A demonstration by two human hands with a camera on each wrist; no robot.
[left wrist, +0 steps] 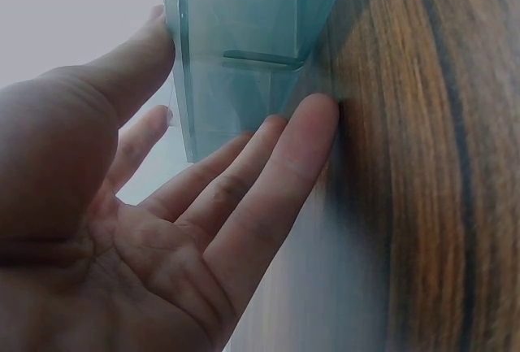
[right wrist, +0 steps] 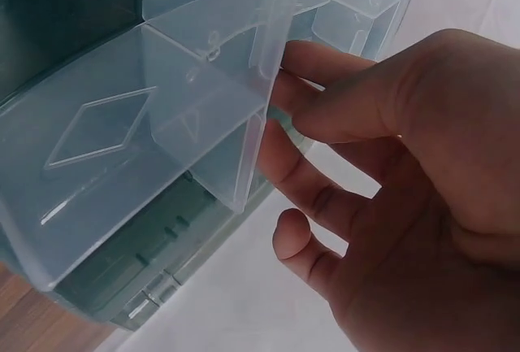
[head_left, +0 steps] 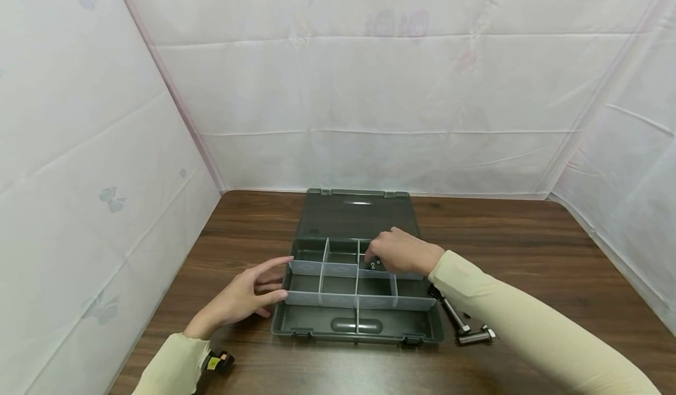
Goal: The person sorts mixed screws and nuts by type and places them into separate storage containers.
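here the left hand point(head_left: 244, 299) rests flat-fingered against the organizer box point(head_left: 357, 324), while the right hand point(head_left: 399, 253) pinches a clear divider point(right wrist: 244, 136).

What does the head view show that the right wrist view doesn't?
Only the head view shows the whole open organizer box on the wooden table, the left hand resting against its left wall, and metal tools lying to the box's right. Only the right wrist view shows, up close, the right hand's fingers touching a clear divider. Both show the right hand inside the box's compartments.
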